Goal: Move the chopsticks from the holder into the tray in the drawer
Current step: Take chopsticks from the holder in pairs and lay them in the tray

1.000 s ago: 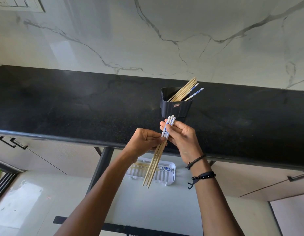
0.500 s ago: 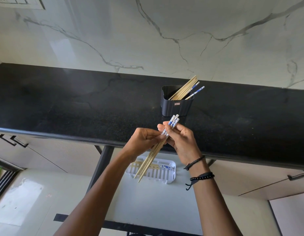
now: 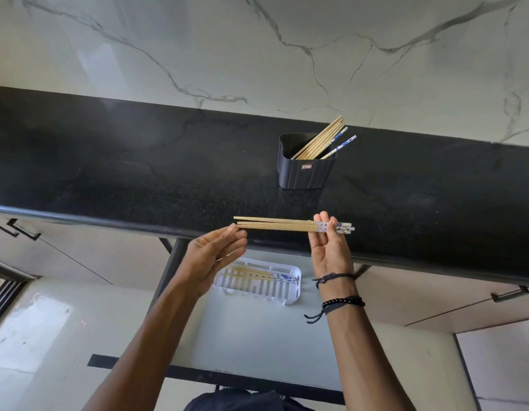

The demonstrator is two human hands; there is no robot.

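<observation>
A small bundle of wooden chopsticks [image 3: 282, 225] with blue-and-white ends lies level in front of the counter edge. My right hand [image 3: 330, 250] grips it near the patterned ends. My left hand [image 3: 211, 256] is just below the plain tips, fingers straight and apart, touching them lightly or not at all. The black holder [image 3: 304, 173] stands on the counter behind, with several chopsticks [image 3: 322, 140] leaning out to the right. Below my hands, the white slotted tray [image 3: 257, 287] sits in the open drawer and holds a few chopsticks.
The black stone countertop [image 3: 138, 167] runs across the view under a marble wall. The open drawer [image 3: 257, 336] has a pale floor and dark frame. Closed drawers with dark handles [image 3: 509, 293] flank it on both sides.
The bundle has swung from hanging steeply down to lying level. My left hand has let go of it and opened near the tips; my right hand keeps its grip.
</observation>
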